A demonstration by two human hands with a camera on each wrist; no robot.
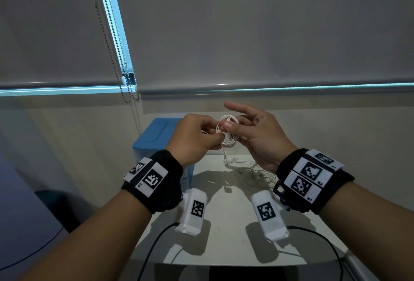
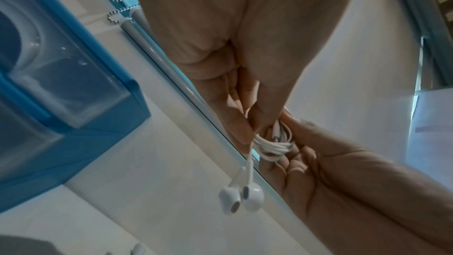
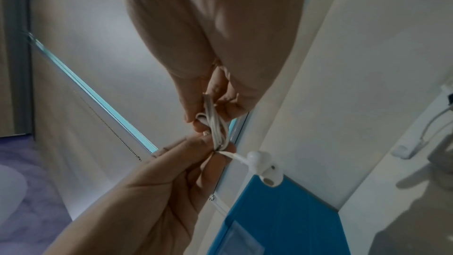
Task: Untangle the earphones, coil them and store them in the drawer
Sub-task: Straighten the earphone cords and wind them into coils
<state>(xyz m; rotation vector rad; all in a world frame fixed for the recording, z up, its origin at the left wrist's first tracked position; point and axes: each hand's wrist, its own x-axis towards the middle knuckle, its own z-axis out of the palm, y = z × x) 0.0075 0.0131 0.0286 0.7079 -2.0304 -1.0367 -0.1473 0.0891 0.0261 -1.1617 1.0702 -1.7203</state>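
A white earphone cable is wound into a small coil (image 1: pixel 228 131) held in the air between both hands above the table. My left hand (image 1: pixel 197 137) pinches the coil's lower side, and the two earbuds (image 2: pixel 241 198) dangle below it. My right hand (image 1: pixel 251 128) holds the coil's other side between thumb and middle fingers, with the index finger stretched out. The coil (image 3: pixel 217 131) and one earbud (image 3: pixel 263 164) show in the right wrist view. The blue drawer unit (image 1: pixel 156 135) stands behind my left hand, its clear drawers (image 2: pixel 61 84) closed.
A second tangle of white earphones (image 1: pixel 253 173) lies on the white table (image 1: pixel 224 247) under my right hand. Wrist cameras with black cables hang below both wrists. Roller blinds and a bead chain (image 1: pixel 125 74) cover the window behind.
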